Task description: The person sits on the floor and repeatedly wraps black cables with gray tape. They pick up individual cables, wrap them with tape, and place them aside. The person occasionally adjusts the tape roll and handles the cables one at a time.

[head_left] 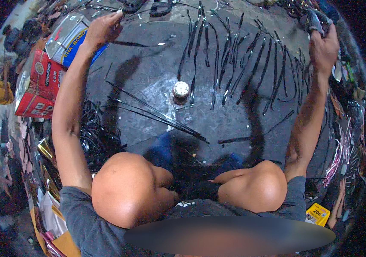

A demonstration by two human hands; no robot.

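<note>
Reaching to the far left, my left hand (104, 31) has its fingertips pinched together around something small and whitish that I cannot make out. A dark strip (133, 43) lies on the floor beside it. At the far right, my right hand (325, 48) is closed on a dark grey, crumpled-looking thing (320, 20), partly hidden by the fingers. Between my hands, several thin black strips (226, 92) are spread in a fanned row on a dark mat (148, 81). A small round container with a white top (180, 89) stands near the mat's middle.
A blue and silver tin (69, 40) and a red box (44, 85) stand by my left forearm. Tangled black strips (99, 137) lie beside my left knee. Loose long strips (161, 118) cross the mat. A yellow package (318, 214) is at lower right. Another person (1, 91) is at far left.
</note>
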